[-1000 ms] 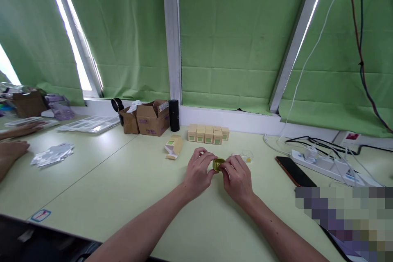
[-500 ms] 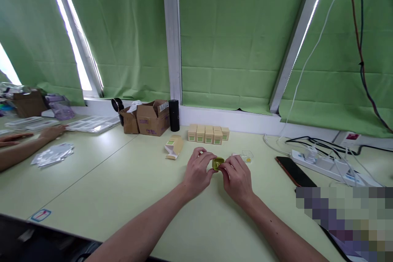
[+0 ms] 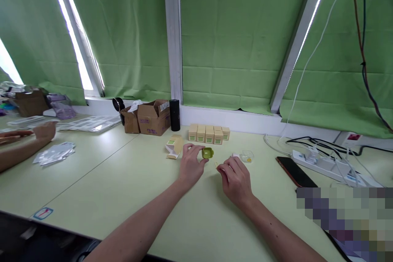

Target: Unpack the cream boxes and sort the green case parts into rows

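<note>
Light: daylight admitted through slits between green curtains (image 3: 236, 41); slits blown out.
Shadows: faint under left hand (image 3: 190, 166) and right hand (image 3: 236, 180).
Edges: window frames (image 3: 173, 37) bent by wide lens; lower right pixelated.

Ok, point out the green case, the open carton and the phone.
green case (image 3: 208, 153): head view, its rounded top.
open carton (image 3: 175, 146): head view, its side panel.
phone (image 3: 295, 171): head view, middle of its dark screen.
</note>
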Action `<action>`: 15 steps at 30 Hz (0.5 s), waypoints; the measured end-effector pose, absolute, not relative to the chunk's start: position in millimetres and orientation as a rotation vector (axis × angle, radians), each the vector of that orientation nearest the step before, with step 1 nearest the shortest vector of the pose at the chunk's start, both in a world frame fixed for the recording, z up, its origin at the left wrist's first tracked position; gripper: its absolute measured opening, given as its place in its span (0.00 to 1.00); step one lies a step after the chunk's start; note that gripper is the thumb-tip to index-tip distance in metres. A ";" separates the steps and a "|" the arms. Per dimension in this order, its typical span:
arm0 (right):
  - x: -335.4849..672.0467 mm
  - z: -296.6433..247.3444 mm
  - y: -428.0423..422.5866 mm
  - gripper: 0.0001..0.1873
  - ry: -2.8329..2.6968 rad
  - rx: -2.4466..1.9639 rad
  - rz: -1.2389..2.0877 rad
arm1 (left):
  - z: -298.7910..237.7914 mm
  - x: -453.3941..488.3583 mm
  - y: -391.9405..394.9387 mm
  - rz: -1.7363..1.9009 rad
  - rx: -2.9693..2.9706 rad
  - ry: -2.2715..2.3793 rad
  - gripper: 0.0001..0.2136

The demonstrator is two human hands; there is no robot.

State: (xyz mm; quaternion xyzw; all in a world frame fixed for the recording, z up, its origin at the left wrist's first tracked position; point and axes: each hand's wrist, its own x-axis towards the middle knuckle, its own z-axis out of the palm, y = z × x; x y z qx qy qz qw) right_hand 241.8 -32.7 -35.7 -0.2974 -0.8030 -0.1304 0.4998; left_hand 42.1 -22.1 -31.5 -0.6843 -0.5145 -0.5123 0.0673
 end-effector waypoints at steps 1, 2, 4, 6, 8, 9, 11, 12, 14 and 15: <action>242.9 -37.0 -30.9 0.11 -1.945 -0.729 -0.301 | -32.1 40.6 -20.7 -1.571 -2.031 -1.601 0.20; 244.4 -38.3 -28.3 0.11 -1.950 -0.740 -0.285 | -32.7 39.5 -19.5 -1.598 -2.003 -1.648 0.20; 248.0 -41.2 -20.2 0.11 -1.957 -0.773 -0.256 | -34.0 38.4 -17.8 -1.647 -1.966 -1.728 0.20; 250.9 -43.6 -9.4 0.12 -1.958 -0.834 -0.233 | -35.4 38.0 -16.5 -1.691 -1.953 -1.777 0.21; 251.6 -45.0 3.1 0.12 -1.964 -0.915 -0.220 | -36.5 37.9 -15.6 -1.737 -1.950 -1.796 0.21; 250.7 -45.4 9.5 0.12 -1.980 -0.960 -0.222 | -36.8 37.9 -15.3 -1.757 -1.947 -1.798 0.22; 246.9 -46.0 22.1 0.11 -2.032 -1.050 -0.252 | -36.9 38.0 -15.3 -1.784 -1.936 -1.804 0.22; 244.0 -46.4 28.1 0.11 -2.060 -1.095 -0.277 | -36.7 38.2 -15.5 -1.792 -1.932 -1.809 0.22; 237.3 -48.0 39.0 0.12 -2.085 -1.139 -0.297 | -35.9 38.7 -16.3 -1.806 -1.925 -1.821 0.22; 233.7 -49.3 43.8 0.12 -2.096 -1.151 -0.304 | -35.4 39.0 -16.8 -1.816 -1.922 -1.824 0.22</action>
